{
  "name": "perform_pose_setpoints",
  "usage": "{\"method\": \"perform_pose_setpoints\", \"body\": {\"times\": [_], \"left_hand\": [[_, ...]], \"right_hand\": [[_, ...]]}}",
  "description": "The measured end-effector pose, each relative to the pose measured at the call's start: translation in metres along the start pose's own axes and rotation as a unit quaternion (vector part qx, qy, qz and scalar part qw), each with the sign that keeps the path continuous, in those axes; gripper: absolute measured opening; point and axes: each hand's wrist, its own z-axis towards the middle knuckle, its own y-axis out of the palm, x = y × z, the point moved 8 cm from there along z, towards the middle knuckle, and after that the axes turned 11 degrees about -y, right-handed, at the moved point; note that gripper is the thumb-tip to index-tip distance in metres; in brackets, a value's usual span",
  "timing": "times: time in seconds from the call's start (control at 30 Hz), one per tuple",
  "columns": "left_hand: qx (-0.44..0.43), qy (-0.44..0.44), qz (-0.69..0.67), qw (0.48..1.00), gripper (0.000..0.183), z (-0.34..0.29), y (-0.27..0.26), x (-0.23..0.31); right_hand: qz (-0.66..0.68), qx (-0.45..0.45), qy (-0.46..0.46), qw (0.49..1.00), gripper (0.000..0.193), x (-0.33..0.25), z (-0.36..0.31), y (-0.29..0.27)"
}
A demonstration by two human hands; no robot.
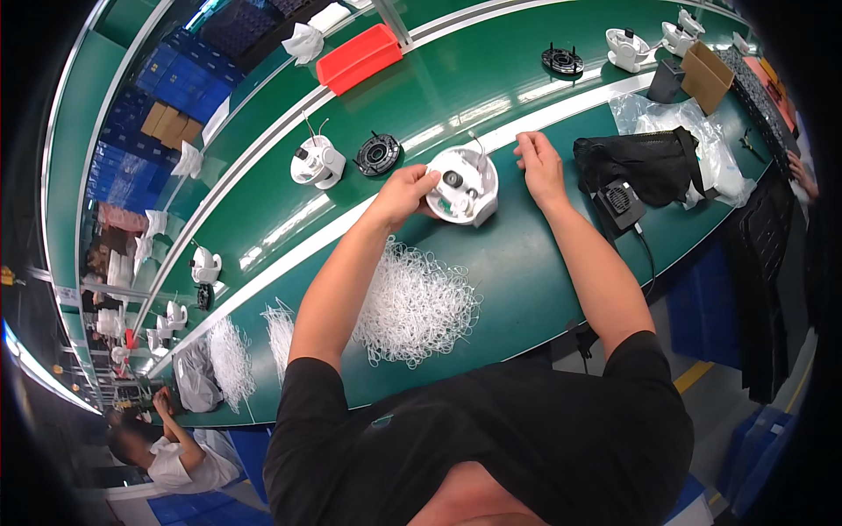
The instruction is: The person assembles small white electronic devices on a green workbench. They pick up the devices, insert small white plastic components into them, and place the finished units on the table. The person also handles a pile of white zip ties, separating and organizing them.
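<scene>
My left hand grips the left rim of a round white camera housing. The shell's open side faces up, showing a dark lens-like part inside and a thin wire at its top. To the right of it, apart from the shell, is my right hand, its fingers loosely bent and nothing visible in them. Below the housing lies a heap of thin white loops or ties on the green table. Beyond my left hand are a black round base and another white housing with wires sticking up.
A black bag and a small black fan-like device with a cable lie to the right. Across the green bench stand a red tray, another black base and more white housings. A co-worker sits at far left.
</scene>
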Motion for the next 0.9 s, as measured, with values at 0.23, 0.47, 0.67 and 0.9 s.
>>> {"method": "perform_pose_setpoints", "body": {"times": [0.23,0.47,0.67,0.9], "left_hand": [[0.078,0.054,-0.277,0.956,0.036,0.08,-0.016,0.053],[0.094,0.076,-0.353,0.928,0.042,0.124,-0.021,0.054],[0.053,0.064,0.124,0.989,0.032,0.005,0.022,0.043],[0.045,0.101,0.466,0.878,0.023,-0.09,0.068,-0.007]], "right_hand": [[-0.04,-0.054,-0.054,0.996,0.026,0.003,0.002,0.01],[-0.064,-0.079,-0.07,0.992,0.023,0.008,0.003,0.013],[-0.059,-0.091,-0.062,0.992,0.023,0.016,0.003,0.014],[-0.113,-0.123,-0.07,0.984,0.023,0.018,0.005,0.02]]}}
